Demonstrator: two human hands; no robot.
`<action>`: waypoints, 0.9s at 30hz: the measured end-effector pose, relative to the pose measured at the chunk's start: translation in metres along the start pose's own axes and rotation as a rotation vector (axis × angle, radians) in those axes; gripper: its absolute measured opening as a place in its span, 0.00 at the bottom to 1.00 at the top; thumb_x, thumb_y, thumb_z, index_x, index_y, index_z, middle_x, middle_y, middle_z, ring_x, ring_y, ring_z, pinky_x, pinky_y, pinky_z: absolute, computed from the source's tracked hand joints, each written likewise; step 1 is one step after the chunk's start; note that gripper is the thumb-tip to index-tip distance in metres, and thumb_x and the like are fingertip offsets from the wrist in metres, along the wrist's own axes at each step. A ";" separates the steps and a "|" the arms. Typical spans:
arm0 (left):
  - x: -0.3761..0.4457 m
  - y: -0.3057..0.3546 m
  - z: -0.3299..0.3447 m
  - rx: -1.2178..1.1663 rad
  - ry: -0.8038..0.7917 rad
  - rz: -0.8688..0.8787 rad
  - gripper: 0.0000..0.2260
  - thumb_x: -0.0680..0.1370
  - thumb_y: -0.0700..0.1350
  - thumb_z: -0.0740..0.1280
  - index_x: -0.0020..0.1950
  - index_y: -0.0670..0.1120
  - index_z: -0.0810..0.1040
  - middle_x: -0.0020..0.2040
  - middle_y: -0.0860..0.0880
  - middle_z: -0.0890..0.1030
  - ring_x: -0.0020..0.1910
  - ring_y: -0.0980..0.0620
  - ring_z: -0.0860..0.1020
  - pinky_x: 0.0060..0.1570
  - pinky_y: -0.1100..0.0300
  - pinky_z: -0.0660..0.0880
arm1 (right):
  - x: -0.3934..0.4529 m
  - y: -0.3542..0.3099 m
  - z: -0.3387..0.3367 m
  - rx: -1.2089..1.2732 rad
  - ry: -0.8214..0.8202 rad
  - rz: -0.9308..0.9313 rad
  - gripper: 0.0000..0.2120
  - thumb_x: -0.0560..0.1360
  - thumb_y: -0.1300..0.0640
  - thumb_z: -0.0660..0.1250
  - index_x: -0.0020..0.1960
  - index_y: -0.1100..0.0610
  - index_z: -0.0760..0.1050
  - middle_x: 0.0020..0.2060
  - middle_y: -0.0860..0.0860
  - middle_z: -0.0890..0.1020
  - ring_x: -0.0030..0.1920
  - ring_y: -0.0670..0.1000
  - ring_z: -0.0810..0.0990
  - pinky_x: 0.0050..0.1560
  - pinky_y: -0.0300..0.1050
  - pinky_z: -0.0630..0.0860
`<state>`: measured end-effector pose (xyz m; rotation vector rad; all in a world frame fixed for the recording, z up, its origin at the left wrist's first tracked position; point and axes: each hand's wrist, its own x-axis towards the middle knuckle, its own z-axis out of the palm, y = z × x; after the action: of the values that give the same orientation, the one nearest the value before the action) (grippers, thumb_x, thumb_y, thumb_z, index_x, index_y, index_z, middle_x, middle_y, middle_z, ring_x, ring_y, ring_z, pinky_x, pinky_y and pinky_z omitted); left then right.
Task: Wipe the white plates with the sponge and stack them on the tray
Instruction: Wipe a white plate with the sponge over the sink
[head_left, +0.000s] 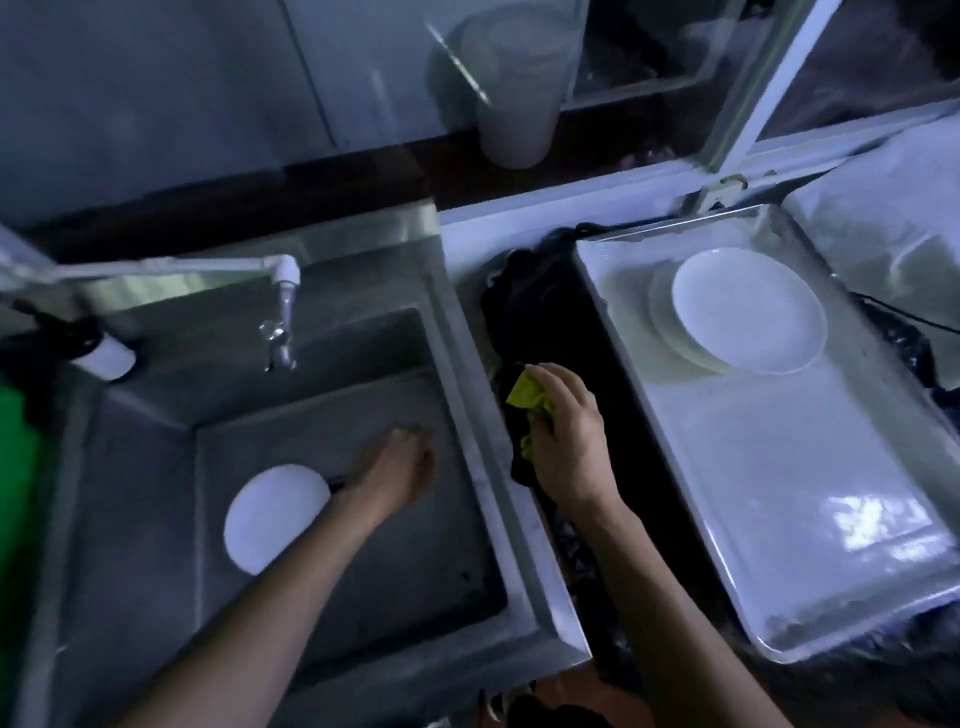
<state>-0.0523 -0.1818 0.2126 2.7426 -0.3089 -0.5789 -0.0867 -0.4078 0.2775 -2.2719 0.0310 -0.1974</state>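
Two bare forearms are showing from the bottom edge of the view, both uncovered from the elbow down, with no sleeves reaching into sight. The left hand (400, 467) and the right hand (563, 431) are wearing no gloves. No rings, watch or bracelets are showing on the fingers or wrists. The fingernails are looking short and plain.

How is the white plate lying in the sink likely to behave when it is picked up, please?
The white plate looks rigid and glazed, so probably breakable. It lies flat in the metal sink, so getting fingers under its rim may be awkward. If wet, which I cannot tell, it would likely be slippery.
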 end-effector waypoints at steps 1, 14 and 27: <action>-0.011 -0.022 0.000 -0.002 0.021 -0.023 0.11 0.83 0.44 0.57 0.50 0.48 0.80 0.57 0.46 0.82 0.53 0.46 0.81 0.53 0.54 0.77 | 0.000 -0.012 0.019 0.015 -0.033 -0.017 0.28 0.74 0.73 0.63 0.71 0.54 0.72 0.70 0.50 0.71 0.67 0.56 0.71 0.66 0.46 0.70; -0.109 -0.271 0.050 -0.435 0.129 -0.490 0.20 0.82 0.45 0.65 0.74 0.48 0.74 0.71 0.49 0.78 0.69 0.46 0.75 0.67 0.52 0.72 | -0.008 -0.109 0.269 -0.074 -0.449 -0.121 0.27 0.74 0.74 0.61 0.70 0.58 0.73 0.69 0.53 0.73 0.65 0.58 0.71 0.64 0.49 0.71; -0.080 -0.392 0.126 -0.949 0.092 -0.920 0.18 0.78 0.42 0.63 0.68 0.47 0.77 0.58 0.48 0.82 0.60 0.45 0.79 0.52 0.54 0.77 | -0.011 -0.097 0.419 -0.153 -0.647 -0.114 0.28 0.70 0.78 0.61 0.66 0.60 0.77 0.66 0.56 0.76 0.62 0.61 0.73 0.63 0.46 0.69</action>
<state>-0.1213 0.1691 -0.0061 1.8186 1.0331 -0.5763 -0.0372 -0.0279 0.0812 -2.3893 -0.4338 0.4996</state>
